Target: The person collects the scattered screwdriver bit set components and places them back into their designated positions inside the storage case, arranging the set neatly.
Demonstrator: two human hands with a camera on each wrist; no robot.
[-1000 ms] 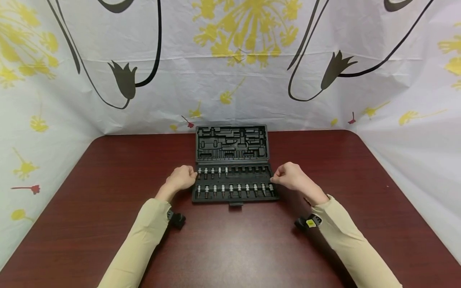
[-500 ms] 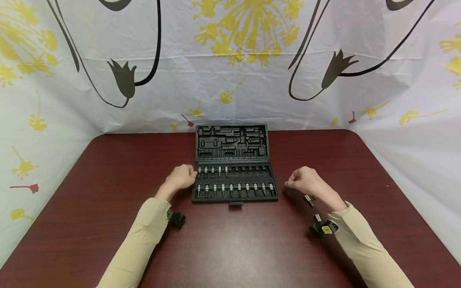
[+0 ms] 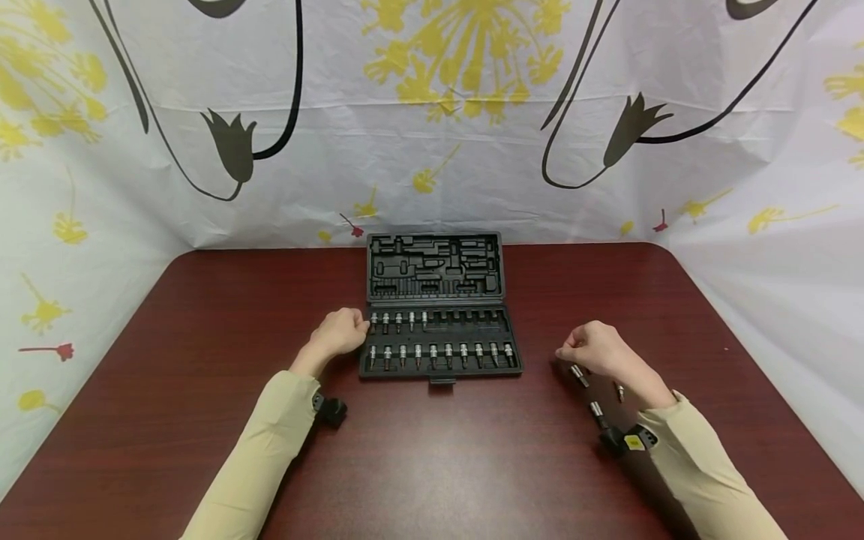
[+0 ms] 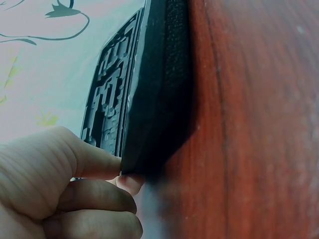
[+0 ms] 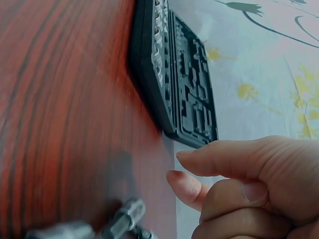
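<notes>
A black bit-socket case lies unfolded on the table. Silvery bit sockets fill its front row; the back row has them only at the left, with bare slots to the right. My left hand pinches the case's left edge between thumb and index finger, as the left wrist view shows. My right hand is off to the right, thumb and index finger slightly apart with nothing between them, other fingers curled. Under it lie loose bit sockets, one of them also near in the right wrist view, a blurred bit socket.
The dark red wooden table stretches around the case. Behind it hangs a white patterned cloth. The raised case lid stands close to that cloth. Another loose bit socket lies near my right wrist.
My right hand has moved from the case's right edge further right and toward me, uncovering loose bit sockets on the table. The left hand and the case have stayed put.
</notes>
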